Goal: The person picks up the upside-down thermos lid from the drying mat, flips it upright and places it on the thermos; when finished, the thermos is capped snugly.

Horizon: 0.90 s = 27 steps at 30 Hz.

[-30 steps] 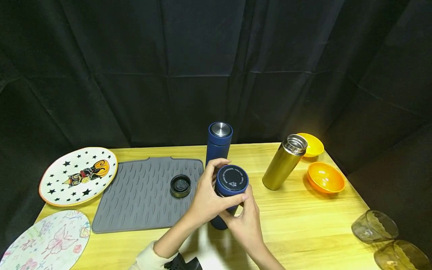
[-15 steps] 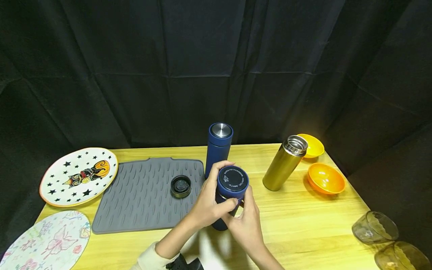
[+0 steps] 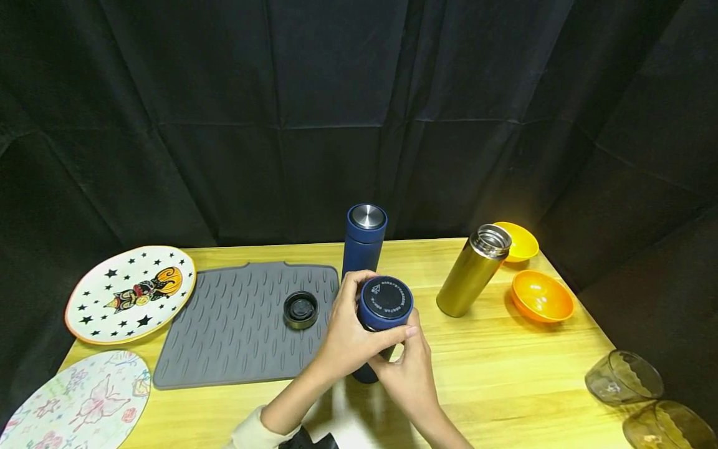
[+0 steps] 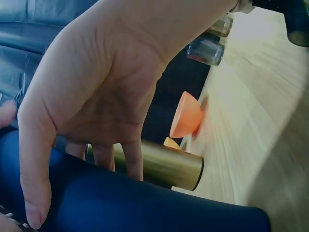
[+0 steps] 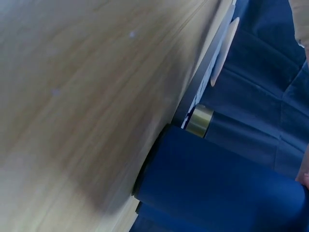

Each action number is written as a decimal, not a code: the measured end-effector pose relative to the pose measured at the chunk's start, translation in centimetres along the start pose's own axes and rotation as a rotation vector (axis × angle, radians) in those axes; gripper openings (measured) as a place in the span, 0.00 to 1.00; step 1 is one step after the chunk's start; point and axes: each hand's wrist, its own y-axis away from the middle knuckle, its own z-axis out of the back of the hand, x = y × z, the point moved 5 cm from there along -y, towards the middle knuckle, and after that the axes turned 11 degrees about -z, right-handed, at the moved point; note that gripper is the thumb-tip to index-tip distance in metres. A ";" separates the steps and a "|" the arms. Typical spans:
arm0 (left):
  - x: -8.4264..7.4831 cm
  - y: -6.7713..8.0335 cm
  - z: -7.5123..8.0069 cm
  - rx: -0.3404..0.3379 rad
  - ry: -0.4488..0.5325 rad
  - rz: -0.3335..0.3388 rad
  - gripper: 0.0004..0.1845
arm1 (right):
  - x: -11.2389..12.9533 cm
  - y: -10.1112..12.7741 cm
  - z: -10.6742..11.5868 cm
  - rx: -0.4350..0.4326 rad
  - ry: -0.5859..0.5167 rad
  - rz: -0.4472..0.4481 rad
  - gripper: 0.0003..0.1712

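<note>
Wooden worktop [image 3: 505, 368] carrying a grey mat [image 3: 235, 324] with a loose lid [image 3: 300, 309]. Upright near the front edge, blue flask [image 3: 381, 312], steadied low by right hand [image 3: 409, 368]; left hand [image 3: 350, 333] wrapped round its cap [image 3: 386, 298], probably for twisting.

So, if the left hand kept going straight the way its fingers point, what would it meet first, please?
Probably the gold flask: the left hand, gripping the near blue flask, points right toward it, though depth is unclear.

the blue bottle's cap [image 3: 386, 300] carries a ring of small white print and a triangle sign, too small to read.
</note>
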 end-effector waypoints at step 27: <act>-0.5 0.0 0.0 0.006 0.038 -0.125 0.37 | 0.0 0.2 -0.1 -0.013 -0.020 0.036 0.44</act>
